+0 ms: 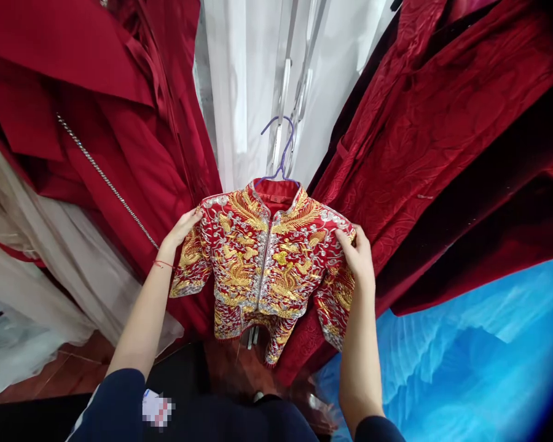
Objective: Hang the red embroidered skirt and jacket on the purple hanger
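A red jacket [263, 258] with dense gold and silver embroidery hangs upright in front of me, its stand collar at the top and its front closed down the middle. Out of the collar rises the hook of a purple wire hanger [283, 156]. My left hand [187, 226] grips the jacket's shoulder on the left side, fingers mostly behind the cloth. On the opposite shoulder my right hand [357, 248] pinches the fabric, thumb in front. Both sleeves droop below my hands.
Dark red garments hang on the left [133, 141] and on the right [433, 141]. White cloth [244, 80] and metal bars [283, 92] stand behind the hanger. Blue ruffled fabric [479, 350] spreads at lower right, pale tulle [59, 252] at left. Reddish flooring [235, 368] shows below.
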A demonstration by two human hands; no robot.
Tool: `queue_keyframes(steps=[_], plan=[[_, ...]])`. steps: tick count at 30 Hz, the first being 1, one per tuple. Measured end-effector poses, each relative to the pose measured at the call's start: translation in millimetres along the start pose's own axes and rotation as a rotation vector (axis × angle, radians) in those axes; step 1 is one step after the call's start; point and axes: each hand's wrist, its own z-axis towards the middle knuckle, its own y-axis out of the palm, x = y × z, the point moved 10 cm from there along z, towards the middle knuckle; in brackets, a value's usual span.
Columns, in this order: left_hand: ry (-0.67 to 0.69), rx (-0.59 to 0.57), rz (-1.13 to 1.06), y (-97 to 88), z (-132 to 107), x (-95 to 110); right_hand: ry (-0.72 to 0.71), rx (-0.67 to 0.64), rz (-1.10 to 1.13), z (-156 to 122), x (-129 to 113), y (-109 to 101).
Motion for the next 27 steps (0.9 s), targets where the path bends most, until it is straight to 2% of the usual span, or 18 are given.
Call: queue_keyframes(steps=[2, 5, 7, 10, 11, 12, 15, 17, 19, 22, 27], plan=[[-0.066, 0.094, -0.032, -6.1, -10.0, -22.3, 0.065, 0.091, -0.024, -11.7, 15.7, -7.3], [-0.03, 0.258, 0.0, -14.5, -23.7, -23.0, 0.106, 0.187, -0.113, -19.4, 18.6, -14.2], [-0.006, 0.294, 0.021, -15.3, -29.8, -17.4, 0.099, 0.262, -0.227, -26.1, 7.4, -17.6], [-0.006, 0.276, 0.019, -13.3, -35.8, -15.7, -0.028, 0.479, -0.448, -52.0, -31.3, -15.1], [-0.006, 0.27, 0.011, -12.8, -37.8, -16.6, -0.107, 0.521, -0.497, -62.5, -47.3, -4.9], [-0.007, 0.271, 0.004, -12.9, -40.0, -17.7, -0.199, 0.51, -0.508, -70.9, -62.2, 12.2], [0.0, 0.298, 0.001, -15.0, -46.7, -20.0, -0.448, 0.269, -0.353, -84.9, -95.5, 84.2], [0.013, 0.3, -0.004, -15.1, -49.5, -19.5, -0.507, 0.188, -0.296, -86.8, -107.6, 121.5], [0.018, 0.29, -0.008, -14.6, -50.7, -18.8, -0.525, 0.163, -0.28, -83.2, -114.1, 145.8], [0.004, 0.273, -0.006, -13.2, -51.4, -19.9, -0.516, 0.168, -0.25, -75.8, -116.5, 159.6], [0.017, 0.282, 0.005, -10.7, -55.2, -17.1, -0.406, 0.178, -0.224, -65.0, -106.6, 157.3]])
